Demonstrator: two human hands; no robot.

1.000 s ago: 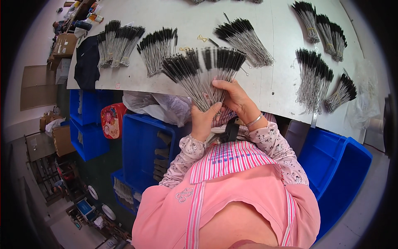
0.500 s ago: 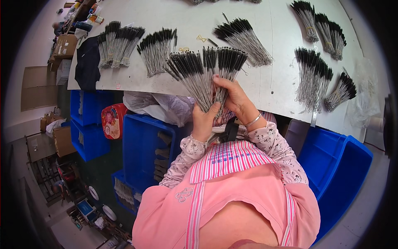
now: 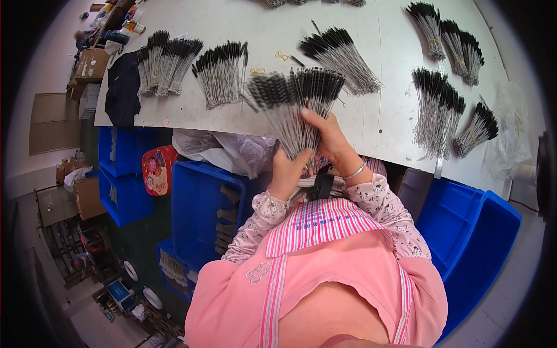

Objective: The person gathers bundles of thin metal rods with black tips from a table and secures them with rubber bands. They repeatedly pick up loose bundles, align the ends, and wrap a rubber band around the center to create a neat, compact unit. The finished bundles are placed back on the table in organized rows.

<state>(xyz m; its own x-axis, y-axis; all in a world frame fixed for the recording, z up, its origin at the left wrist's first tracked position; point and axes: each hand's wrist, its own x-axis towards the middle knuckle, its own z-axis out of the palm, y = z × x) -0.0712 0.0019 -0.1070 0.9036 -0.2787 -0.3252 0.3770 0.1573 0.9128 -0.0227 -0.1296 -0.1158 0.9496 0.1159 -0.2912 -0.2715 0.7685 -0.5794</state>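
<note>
A fanned bunch of tube brushes (image 3: 287, 113), with black bristle heads and thin twisted-wire stems, is held up in front of the table's near edge. My left hand (image 3: 288, 173) is closed round the lower stems, its thumb lying across them. Higher up on the right side, my right hand (image 3: 329, 134) grips the same bunch, thumb pressed along the stems. The bristle heads point away from me and blur a little on the left side. My hands hide the wire ends. Just beyond the bunch, a heap of similar brushes (image 3: 342, 61) lies on the white table (image 3: 243, 20).
More brush bundles lie at the left (image 3: 217, 75) and right (image 3: 438, 113). A single brush (image 3: 297, 61) lies near yellow ties (image 3: 282, 55). Blue bins (image 3: 200, 191) stand below the table on both sides. Dark cloth (image 3: 122, 90) covers the table's left end; clear plastic (image 3: 507, 133) lies far right.
The bunch's left side has swung right, so the fan is narrower. My left hand has shifted slightly right; my right hand keeps nearly the same place.
</note>
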